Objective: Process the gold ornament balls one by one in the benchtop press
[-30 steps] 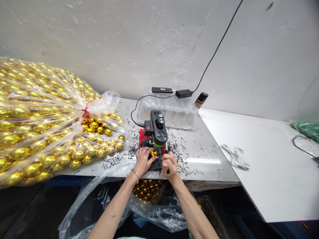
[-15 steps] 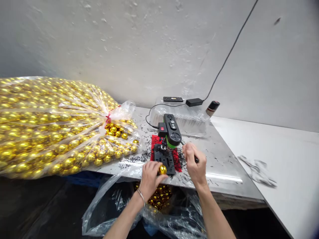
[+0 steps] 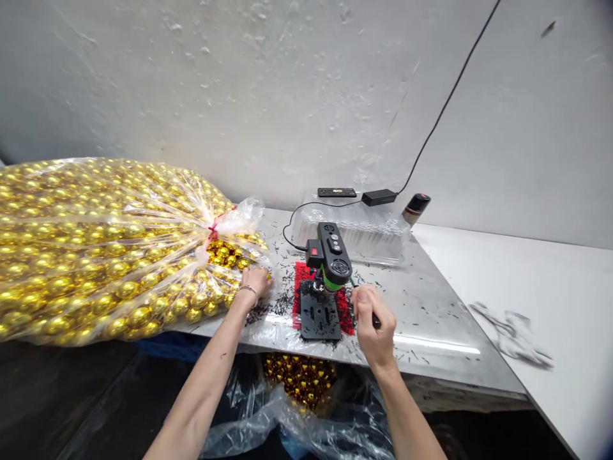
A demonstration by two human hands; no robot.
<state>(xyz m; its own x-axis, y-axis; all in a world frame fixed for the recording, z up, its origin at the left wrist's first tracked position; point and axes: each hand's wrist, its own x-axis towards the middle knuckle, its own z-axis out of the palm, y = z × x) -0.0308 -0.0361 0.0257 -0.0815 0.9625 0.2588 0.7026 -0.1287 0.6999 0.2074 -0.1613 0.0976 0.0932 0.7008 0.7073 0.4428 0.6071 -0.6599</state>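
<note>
My left hand (image 3: 257,281) is at the mouth of the clear bag, its fingers curled round a gold ball (image 3: 269,276) that shows only at its edge; the fingertips are hidden. More loose gold balls (image 3: 225,252) lie just behind it. My right hand (image 3: 374,319) is closed round the black-ended lever (image 3: 377,323) of a small black and green bench drill press (image 3: 334,255). Beneath the drill head, its black base plate (image 3: 320,313) carries no ball, only dark shavings. A red mat (image 3: 345,313) lies under the base.
A big tied bag of gold balls (image 3: 96,255) fills the left. Below the table edge hangs an open plastic bag with gold balls (image 3: 299,380). Behind the drill are a clear plastic box (image 3: 368,239), a power adapter (image 3: 379,197) and a can (image 3: 416,207). Gloves (image 3: 514,335) lie right.
My left hand has moved from the base plate to the left, up to the bag's mouth. The ball it held at the plate is gone from there. My right hand stays on the lever.
</note>
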